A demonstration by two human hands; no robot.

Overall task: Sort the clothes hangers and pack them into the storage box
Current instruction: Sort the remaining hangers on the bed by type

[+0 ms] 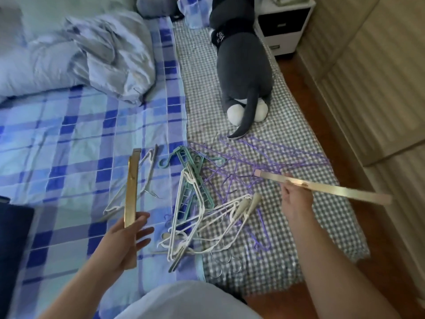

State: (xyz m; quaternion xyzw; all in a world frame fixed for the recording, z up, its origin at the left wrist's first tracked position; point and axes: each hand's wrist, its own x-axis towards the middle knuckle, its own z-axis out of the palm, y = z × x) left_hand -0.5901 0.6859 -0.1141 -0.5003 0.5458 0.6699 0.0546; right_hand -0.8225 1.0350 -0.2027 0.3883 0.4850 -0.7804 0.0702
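A tangle of hangers lies on the bed: white plastic hangers [197,229], a green multi-hole hanger [195,176], thin purple wire hangers [259,157] and a few grey-white ones [140,180] to the left. My left hand [128,240] holds a long gold bar hanger [131,194] upright over the blue plaid sheet. My right hand [296,194] grips a second gold bar hanger [333,187] that points left over the purple hangers. No storage box is plainly in view.
A grey plush cat [243,65] lies on the checked blanket [299,226]. A crumpled duvet [87,54] sits at the back left. A dark object [13,231] is at the left edge, a white nightstand [285,26] and a wooden floor [305,93] to the right.
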